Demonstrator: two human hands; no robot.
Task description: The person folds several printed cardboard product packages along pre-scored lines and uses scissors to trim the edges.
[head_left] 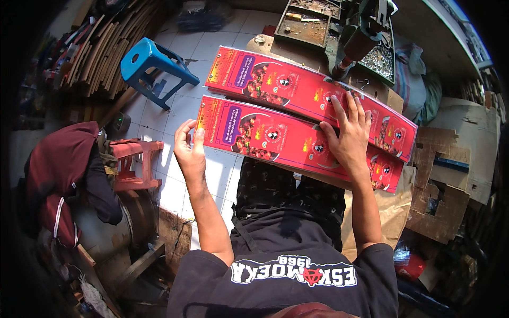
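Note:
Two long stacks of red printed cardboard strips lie side by side in front of me, slanting down to the right. Resting on top of them is my right hand (347, 132), its fingers spread over the far stack (302, 90) and its thumb on the near stack (295, 135). At the near stack's left end, my left hand (191, 153) is closed with curled fingers, the thumb against the corner. The undersides of both stacks are hidden.
Beyond the stacks stands a machine (363, 40) with a vertical head, flanked by metal trays (305, 26) of small parts. A blue stool (154, 69) and a red stool (138, 159) stand to the left. Brown paper (382, 217) and cardboard pieces (445, 164) lie right.

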